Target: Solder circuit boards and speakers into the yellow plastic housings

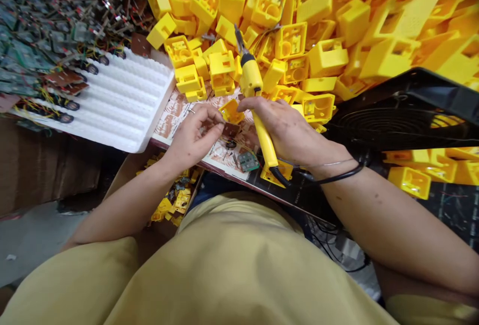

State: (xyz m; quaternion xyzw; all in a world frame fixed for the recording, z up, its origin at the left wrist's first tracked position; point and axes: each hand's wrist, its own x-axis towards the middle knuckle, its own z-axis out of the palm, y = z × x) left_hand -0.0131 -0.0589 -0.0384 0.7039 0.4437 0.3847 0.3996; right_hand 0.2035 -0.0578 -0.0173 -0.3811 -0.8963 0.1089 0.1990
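My right hand point(290, 128) is closed around the yellow handle of a soldering iron point(251, 77), whose metal tip points up and away from me. Between the thumb and fingers of my left hand point(195, 133) is the edge of a small brown circuit board point(231, 128). A small black round part point(231, 143) lies just below that board. Thin wires run near a green circuit board point(248, 161) at the table edge. Right behind the brown board, close to my left fingertips, sits a yellow plastic case point(231, 111).
Yellow plastic cases point(269, 1) are heaped across the back. A white foam tray point(123, 95) and a pile of wired circuit boards point(67, 21) lie left. A black fan point(389, 115) stands right. Below the table edge, a box holds more yellow parts point(172, 205).
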